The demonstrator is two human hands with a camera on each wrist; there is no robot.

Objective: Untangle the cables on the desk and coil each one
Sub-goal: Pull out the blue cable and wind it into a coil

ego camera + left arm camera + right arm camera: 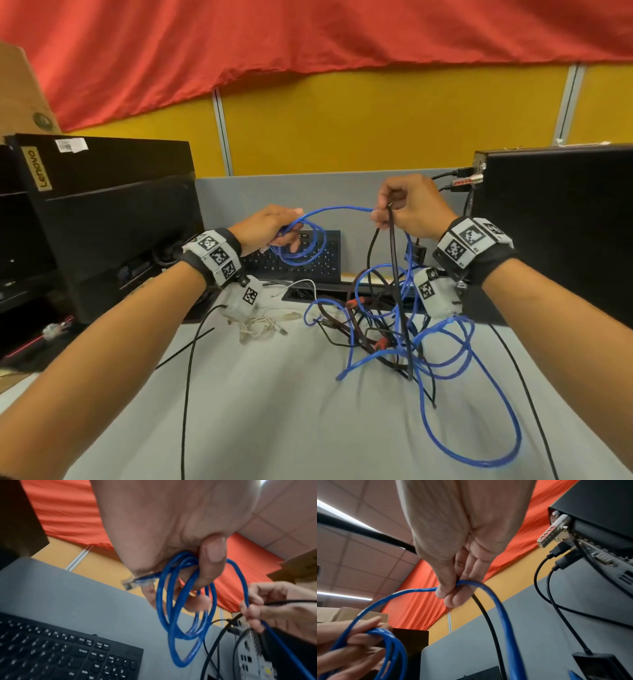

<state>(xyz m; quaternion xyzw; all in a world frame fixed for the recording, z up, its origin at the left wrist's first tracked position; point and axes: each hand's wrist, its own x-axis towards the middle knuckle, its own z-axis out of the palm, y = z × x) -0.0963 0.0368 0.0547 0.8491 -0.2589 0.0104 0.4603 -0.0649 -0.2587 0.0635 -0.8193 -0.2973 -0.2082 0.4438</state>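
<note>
Left hand (pixel 270 228) grips blue cable (pixel 337 209) coils; right hand (pixel 409 205) pinches its horizontal span plus vertical black cable (pixel 394 260).

Both forearms are left bare. A dark wristband (pixel 479 260) studded with white blocks printed with black square markers is worn on each wrist, and a white camera housing (pixel 436 291) is slung beneath.

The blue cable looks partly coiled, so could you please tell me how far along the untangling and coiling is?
Done: a few loops of the blue cable are gathered in the left hand.
In hand: the right hand pinches the same cable with a black cable, feeding the next loop.
Left: most of the blue cable lies in the tangle with black and dark red leads; the white cable lies loose.
</note>
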